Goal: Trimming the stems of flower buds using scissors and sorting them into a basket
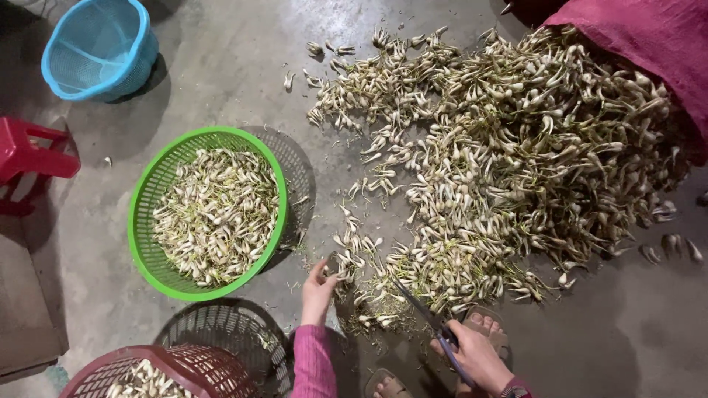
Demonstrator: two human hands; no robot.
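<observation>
Most bulbs are untrimmed — the big heap [516, 155] covers the far-right floor; the green basket [151, 191] is roughly half filled. Left hand [317, 291] pinches one bulb [333, 264] at the heap's near edge — right hand [479, 357] grips scissors [428, 317].

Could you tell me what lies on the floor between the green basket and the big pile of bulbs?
In the head view, mostly bare concrete floor separates green basket and pile, with a few scattered scraps.
</observation>
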